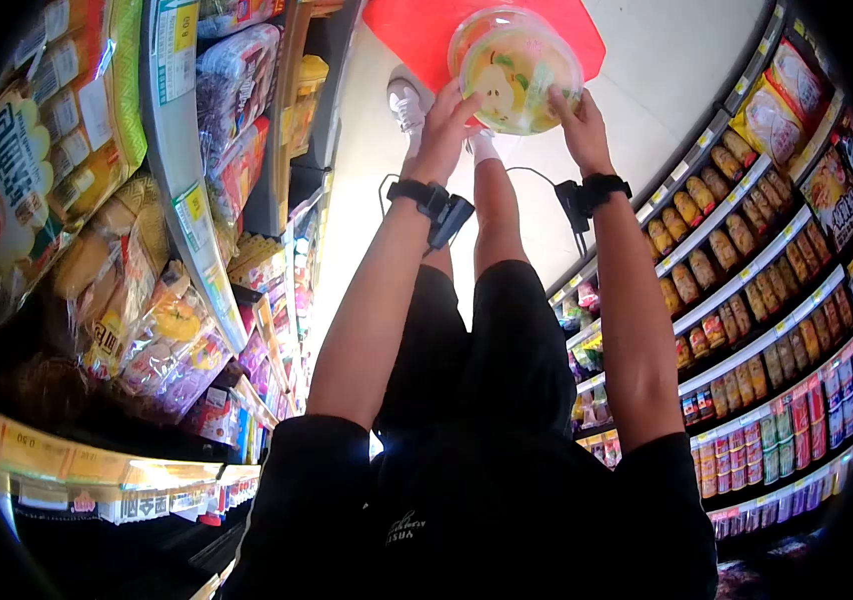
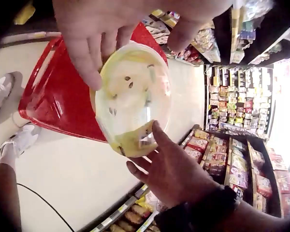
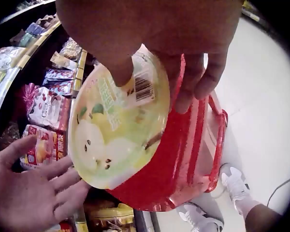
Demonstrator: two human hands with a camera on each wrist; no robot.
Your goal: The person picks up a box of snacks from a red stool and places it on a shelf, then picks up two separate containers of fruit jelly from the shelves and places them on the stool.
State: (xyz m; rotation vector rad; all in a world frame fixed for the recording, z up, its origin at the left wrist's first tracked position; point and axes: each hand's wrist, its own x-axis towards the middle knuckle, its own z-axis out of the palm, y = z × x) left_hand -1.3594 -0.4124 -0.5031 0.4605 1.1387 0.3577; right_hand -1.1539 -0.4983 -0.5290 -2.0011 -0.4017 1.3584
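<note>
Bowl (image 1: pixel 515 68), lid facing up, gripped between left hand (image 1: pixel 444 125) and right hand (image 1: pixel 583 128).

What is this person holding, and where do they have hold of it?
A round fruit tub, held by its rim: the right hand pinches one edge, and the left hand presses the opposite side with straight fingers.

Black shirt (image 1: pixel 487 520), black shorts (image 1: pixel 507 340), white sneakers (image 1: pixel 407 103), wristbands (image 1: pixel 415 190)

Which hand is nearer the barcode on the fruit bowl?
Right. The right hand grips the rim beside the barcode; the left hand is at the fruit bowl's opposite edge.
</note>
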